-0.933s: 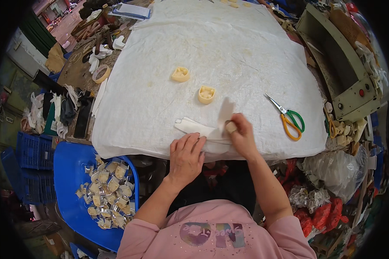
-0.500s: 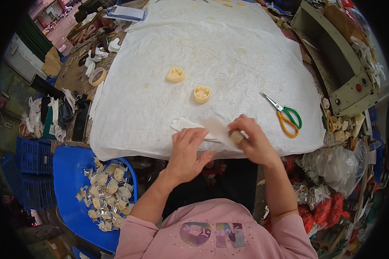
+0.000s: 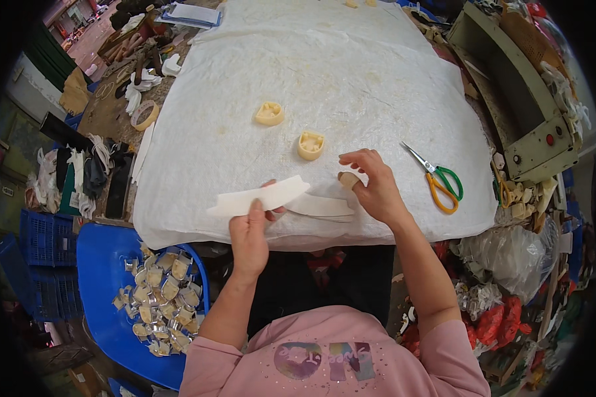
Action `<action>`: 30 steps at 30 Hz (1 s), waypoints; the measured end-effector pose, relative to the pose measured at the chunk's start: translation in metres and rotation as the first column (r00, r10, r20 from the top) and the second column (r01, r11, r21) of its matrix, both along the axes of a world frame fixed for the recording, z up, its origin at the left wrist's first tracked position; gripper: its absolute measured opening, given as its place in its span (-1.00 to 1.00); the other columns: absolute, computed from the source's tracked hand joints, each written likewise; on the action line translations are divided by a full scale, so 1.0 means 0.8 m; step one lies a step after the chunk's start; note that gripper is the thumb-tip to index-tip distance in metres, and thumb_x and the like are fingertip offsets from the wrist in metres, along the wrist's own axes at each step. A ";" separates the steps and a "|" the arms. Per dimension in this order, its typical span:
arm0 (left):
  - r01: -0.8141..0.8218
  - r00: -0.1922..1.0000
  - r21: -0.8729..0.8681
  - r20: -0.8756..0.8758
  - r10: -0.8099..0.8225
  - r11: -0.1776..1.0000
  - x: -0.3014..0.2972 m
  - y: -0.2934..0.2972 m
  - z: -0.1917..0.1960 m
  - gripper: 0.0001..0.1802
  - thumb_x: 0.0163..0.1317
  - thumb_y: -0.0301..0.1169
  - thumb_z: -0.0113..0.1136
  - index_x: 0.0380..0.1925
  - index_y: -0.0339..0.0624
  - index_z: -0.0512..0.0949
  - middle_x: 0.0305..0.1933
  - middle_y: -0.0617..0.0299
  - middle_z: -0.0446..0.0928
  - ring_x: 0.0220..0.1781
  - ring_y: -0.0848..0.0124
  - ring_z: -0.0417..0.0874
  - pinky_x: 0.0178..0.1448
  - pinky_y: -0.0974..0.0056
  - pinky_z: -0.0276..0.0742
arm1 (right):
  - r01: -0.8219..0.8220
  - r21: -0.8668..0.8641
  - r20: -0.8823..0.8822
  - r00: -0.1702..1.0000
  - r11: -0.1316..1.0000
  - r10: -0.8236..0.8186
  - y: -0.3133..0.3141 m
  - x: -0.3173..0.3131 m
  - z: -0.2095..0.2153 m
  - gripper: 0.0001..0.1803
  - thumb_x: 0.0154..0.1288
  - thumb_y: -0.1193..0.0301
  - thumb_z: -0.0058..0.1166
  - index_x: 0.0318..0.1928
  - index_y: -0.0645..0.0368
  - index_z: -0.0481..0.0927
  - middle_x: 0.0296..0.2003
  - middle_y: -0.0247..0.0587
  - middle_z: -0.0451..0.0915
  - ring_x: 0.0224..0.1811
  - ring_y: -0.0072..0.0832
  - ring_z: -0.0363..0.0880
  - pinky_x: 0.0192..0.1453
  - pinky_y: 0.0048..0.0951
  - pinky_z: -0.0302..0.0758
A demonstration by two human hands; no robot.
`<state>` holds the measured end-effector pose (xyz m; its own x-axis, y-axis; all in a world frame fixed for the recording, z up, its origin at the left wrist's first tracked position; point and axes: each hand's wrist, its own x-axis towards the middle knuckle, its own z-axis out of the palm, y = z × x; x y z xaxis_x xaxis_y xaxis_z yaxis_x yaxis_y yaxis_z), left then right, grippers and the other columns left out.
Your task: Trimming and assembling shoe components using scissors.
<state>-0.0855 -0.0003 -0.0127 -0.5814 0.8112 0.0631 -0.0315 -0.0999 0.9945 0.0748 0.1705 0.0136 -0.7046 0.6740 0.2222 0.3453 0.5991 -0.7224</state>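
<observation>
My left hand [image 3: 250, 241] pinches a white, slightly curved strip [image 3: 242, 201] with a notched end, thumb on top and fingertips behind. Right of it, a few similar white strips [image 3: 321, 207] lie stacked near the table's front edge. Over their right end hovers my right hand [image 3: 375, 190], fingers apart and holding nothing; its thumb wears a tan covering [image 3: 349, 180]. Farther off, two hollow cream-coloured rounded pieces [image 3: 310, 145] [image 3: 269, 113] sit on the white sheet. Scissors [image 3: 440, 182] with one green and one orange handle lie open to the right.
A white sheet [image 3: 311, 73] covers the table. At the lower left, a blue tub [image 3: 102, 284] holds many cream-and-metal pieces. A tape roll [image 3: 145, 115] and cloth scraps line the left edge. A grey-green machine housing [image 3: 543, 142] stands at the right, above plastic bags [image 3: 510, 264].
My left hand has lifted a white strip off the stack and moved left with it. My right hand has moved up and away from the strips, its fingers spread.
</observation>
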 end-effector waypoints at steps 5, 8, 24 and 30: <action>-0.087 0.961 0.134 0.272 0.048 0.987 -0.008 0.016 0.010 -0.54 0.46 -0.32 -0.30 0.13 -0.50 0.34 -0.12 0.05 0.56 -0.20 0.46 0.53 -0.12 0.36 0.37 | 0.040 0.137 0.062 0.997 0.990 -0.049 0.012 -0.038 -0.008 -0.62 0.18 0.39 0.15 0.03 0.15 0.52 -0.09 -0.07 0.47 -0.05 -0.20 0.44 0.03 -0.29 0.41; -0.072 0.956 0.145 0.293 0.027 0.987 -0.003 0.017 0.009 -0.53 0.46 -0.31 -0.31 0.13 -0.51 0.34 -0.14 0.04 0.56 -0.20 0.45 0.53 -0.11 0.34 0.38 | 0.145 0.172 0.148 0.974 0.974 -0.172 0.013 -0.072 -0.001 -0.56 0.20 0.24 0.12 0.07 0.12 0.50 -0.13 0.00 0.44 -0.07 -0.17 0.45 -0.01 -0.28 0.45; -0.061 0.977 -0.020 -0.207 0.055 0.998 -0.029 0.044 -0.012 -0.59 0.44 -0.32 -0.26 0.06 -0.36 0.47 -0.05 0.07 0.56 -0.04 0.40 0.53 0.11 0.31 0.40 | 0.094 -0.575 -0.137 0.968 0.813 -0.208 0.056 -0.035 -0.016 -0.54 -0.01 0.54 -0.05 0.01 0.24 0.43 -0.08 0.00 0.54 -0.13 -0.33 0.53 -0.04 -0.32 0.47; -0.076 0.934 -0.045 -0.353 0.056 0.996 -0.026 0.037 -0.015 -0.59 0.45 -0.32 -0.24 0.04 -0.37 0.49 -0.03 0.03 0.57 -0.05 0.35 0.56 0.06 0.30 0.47 | 0.202 -0.357 -0.173 0.945 0.912 -0.277 0.036 0.049 -0.044 -0.51 -0.01 0.61 -0.20 0.04 0.26 0.40 0.05 -0.01 0.46 0.07 -0.26 0.42 0.22 -0.32 0.31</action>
